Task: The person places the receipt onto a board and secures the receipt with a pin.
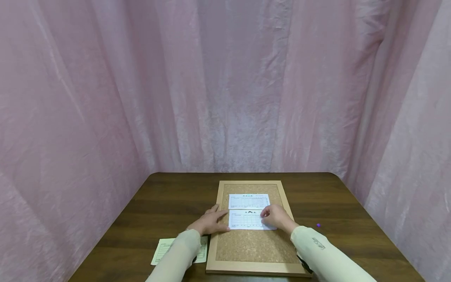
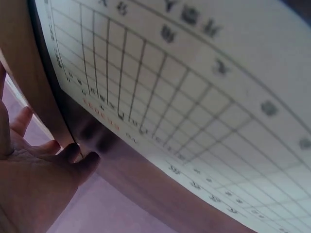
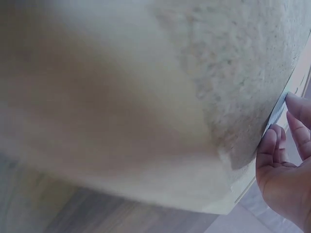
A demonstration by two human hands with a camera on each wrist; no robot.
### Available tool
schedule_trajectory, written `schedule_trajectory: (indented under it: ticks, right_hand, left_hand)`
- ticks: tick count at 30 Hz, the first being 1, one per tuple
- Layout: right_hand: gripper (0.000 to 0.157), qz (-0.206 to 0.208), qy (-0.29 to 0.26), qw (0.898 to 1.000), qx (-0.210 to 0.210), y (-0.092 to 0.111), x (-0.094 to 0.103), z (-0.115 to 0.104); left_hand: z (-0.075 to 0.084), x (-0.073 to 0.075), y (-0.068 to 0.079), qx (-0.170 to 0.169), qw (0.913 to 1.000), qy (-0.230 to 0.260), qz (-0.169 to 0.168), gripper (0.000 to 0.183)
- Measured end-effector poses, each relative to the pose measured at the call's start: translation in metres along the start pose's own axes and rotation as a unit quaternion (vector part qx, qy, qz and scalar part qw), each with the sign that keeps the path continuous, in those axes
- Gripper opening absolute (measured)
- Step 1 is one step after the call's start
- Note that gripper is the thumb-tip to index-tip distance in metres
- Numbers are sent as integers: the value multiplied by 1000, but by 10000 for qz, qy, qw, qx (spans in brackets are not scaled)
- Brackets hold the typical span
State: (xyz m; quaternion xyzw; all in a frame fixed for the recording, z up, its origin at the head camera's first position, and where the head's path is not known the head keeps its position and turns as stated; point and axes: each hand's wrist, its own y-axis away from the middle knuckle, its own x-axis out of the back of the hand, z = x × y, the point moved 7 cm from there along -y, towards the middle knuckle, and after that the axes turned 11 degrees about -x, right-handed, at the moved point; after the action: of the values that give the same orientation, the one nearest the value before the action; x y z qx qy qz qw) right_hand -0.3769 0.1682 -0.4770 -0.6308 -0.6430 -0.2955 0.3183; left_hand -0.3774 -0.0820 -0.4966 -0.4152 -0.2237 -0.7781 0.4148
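Observation:
A cork board [image 1: 254, 246] in a pale wooden frame lies on the table with two white printed forms on it, an upper form [image 1: 246, 202] and a lower form [image 1: 243, 220]. My left hand [image 1: 209, 222] lies across the frame's left side, fingers spread, with fingertips at the lower form's left edge. Over that form's right part is my right hand [image 1: 276, 216], its fingers bent and tips touching the paper. In the right wrist view a gap shows between thumb and fingertips [image 3: 291, 102]. The left wrist view shows a form's printed grid [image 2: 160, 73] close up.
Pale green printed sheets [image 1: 163, 247] lie on the dark wooden table [image 1: 169, 203] left of the board, partly under my left forearm. A small purple object [image 1: 318, 225] is on the table to the right. Pink curtains [image 1: 243, 98] hang behind and at both sides.

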Motion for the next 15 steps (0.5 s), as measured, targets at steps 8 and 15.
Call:
schedule_trajectory:
  ticks: [8,15]
  right_hand:
    - [17,154,395,9981,450,18,11,2]
    - [24,523,500,9961,496,30,26,15]
  left_hand:
    - [-10,8,10,287,9995,83,63,86]
    - [-14,14,24,270,9995,47,147,87]
